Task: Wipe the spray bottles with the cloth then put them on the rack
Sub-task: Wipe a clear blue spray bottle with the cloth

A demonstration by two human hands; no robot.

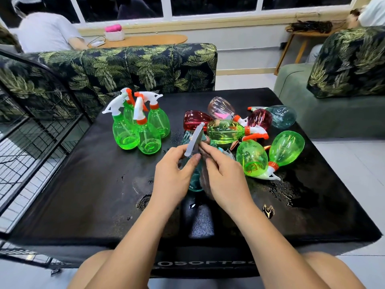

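Observation:
My left hand (pixel 173 176) grips a teal spray bottle (pixel 195 180) just below its grey-white trigger head (pixel 194 140), above the middle of the black-covered table (pixel 83 184). My right hand (pixel 224 176) holds a dark cloth (pixel 205 185) against the bottle's right side; most of the cloth is hidden under the hand. Several green spray bottles (pixel 149 138) stand upright in a group at the back left. To the right lies a pile of bottles on their sides: red (pixel 193 119), pink (pixel 220 108), pale blue (pixel 282 116) and green (pixel 252 158).
A black wire rack (pixel 31 122) stands along the table's left edge. Water drops (pixel 281 190) lie on the cover at the right. A leaf-patterned sofa (pixel 145 67) is behind the table and a green seat (pixel 333 117) is at the right. A person sits at the back left.

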